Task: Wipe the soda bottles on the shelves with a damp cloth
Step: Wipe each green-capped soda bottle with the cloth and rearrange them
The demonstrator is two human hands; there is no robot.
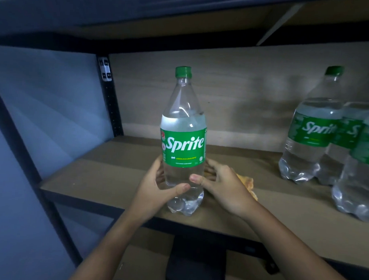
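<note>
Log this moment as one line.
left hand: grips Sprite bottle | right hand: bottle plus orange cloth | bottle: upright on shelf

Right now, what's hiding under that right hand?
An orange-yellow cloth peeks out from under the right hand, which grips the Sprite bottle together with the left hand. The hand covers most of the cloth.

Both hands forward: left (157, 187) and right (221, 187) curled, thumbs nearly touching.

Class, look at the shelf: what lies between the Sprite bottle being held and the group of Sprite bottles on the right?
In the head view, the right hand, an orange cloth beneath it, then bare shelf board.
</note>
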